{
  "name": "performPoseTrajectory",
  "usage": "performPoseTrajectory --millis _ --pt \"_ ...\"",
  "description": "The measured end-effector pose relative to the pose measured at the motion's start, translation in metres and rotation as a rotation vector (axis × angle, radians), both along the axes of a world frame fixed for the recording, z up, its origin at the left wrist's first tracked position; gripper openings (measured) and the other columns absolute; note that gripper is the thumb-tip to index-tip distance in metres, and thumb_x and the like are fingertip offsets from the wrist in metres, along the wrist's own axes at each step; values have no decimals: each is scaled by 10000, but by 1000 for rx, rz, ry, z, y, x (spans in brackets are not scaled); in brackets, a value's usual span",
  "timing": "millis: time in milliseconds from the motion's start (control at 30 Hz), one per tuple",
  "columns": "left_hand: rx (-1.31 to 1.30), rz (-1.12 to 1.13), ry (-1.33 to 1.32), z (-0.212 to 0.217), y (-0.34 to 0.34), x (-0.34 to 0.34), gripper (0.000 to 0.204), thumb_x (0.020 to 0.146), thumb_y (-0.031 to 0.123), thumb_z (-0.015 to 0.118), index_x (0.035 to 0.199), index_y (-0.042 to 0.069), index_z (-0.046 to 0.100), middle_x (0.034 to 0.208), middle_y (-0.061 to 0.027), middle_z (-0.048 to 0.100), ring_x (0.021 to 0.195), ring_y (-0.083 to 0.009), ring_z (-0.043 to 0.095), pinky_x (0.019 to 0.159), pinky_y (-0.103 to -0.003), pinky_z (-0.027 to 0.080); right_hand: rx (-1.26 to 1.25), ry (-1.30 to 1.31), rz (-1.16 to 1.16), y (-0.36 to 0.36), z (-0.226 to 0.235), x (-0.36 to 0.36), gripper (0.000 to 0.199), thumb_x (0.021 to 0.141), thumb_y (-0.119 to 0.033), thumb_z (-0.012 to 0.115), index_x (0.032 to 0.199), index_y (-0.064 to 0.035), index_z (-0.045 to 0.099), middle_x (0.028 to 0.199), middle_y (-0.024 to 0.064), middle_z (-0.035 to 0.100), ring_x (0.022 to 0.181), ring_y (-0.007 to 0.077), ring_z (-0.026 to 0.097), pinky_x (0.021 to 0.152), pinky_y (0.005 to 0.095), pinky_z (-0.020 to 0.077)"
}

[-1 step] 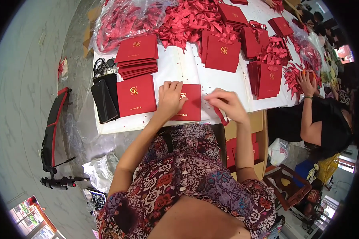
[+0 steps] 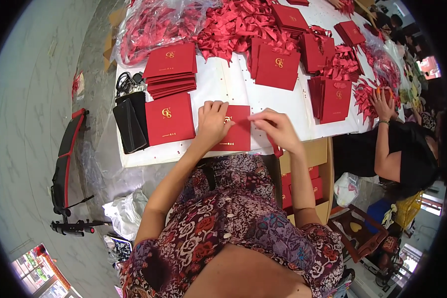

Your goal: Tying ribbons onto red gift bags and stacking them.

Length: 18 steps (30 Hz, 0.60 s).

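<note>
A flat red paper bag (image 2: 241,131) with gold print lies on the white-covered table in front of me. My left hand (image 2: 213,121) grips its left side, fingers curled and thumb resting on the front. My right hand (image 2: 278,126) is closed on a red ribbon (image 2: 276,148), which loops down below the palm. The fingertips of that hand are at the bag's right edge. Whether the ribbon's far end touches the bag is hidden. Left of my left hand lies another red bag (image 2: 170,121), flat, with a stack of red bags (image 2: 170,69) behind it.
A dark phone-like case (image 2: 130,124) and black cables (image 2: 129,84) sit at the table's left. Piled red ribbons (image 2: 238,25) cover the back. More bag stacks (image 2: 278,67) stand to the right. An open carton (image 2: 320,149) is below the table's edge. A co-worker's hand (image 2: 382,104) handles ribbons at right.
My right hand has moved slightly left, bringing its fingertips to the bag's right edge. The left hand and the bag have hardly moved.
</note>
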<state>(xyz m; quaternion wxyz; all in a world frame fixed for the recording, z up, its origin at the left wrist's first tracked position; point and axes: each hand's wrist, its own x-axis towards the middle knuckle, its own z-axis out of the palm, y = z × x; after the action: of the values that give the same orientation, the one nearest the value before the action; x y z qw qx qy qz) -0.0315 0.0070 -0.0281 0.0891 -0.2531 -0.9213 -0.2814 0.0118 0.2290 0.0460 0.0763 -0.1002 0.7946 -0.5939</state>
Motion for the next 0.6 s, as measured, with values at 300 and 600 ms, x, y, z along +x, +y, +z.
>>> performPoseTrajectory --millis 300,600 --pt "-53 -29 -181 16 2 -7 497 706 198 820 1155 93 635 1081 -97 602 1024 -268 531 893 -405 355 207 26 -316 -40 -70 -17 129 861 -96 690 933 8 663 830 153 695 743 257 682 684 351 532" --pt "335 -17 -517 1 5 -7 310 740 66 739 1033 95 644 921 -111 715 905 -296 657 886 -385 371 418 341 -330 -55 -63 -12 106 825 -68 670 864 -8 593 825 175 646 723 360 642 650 439 510"
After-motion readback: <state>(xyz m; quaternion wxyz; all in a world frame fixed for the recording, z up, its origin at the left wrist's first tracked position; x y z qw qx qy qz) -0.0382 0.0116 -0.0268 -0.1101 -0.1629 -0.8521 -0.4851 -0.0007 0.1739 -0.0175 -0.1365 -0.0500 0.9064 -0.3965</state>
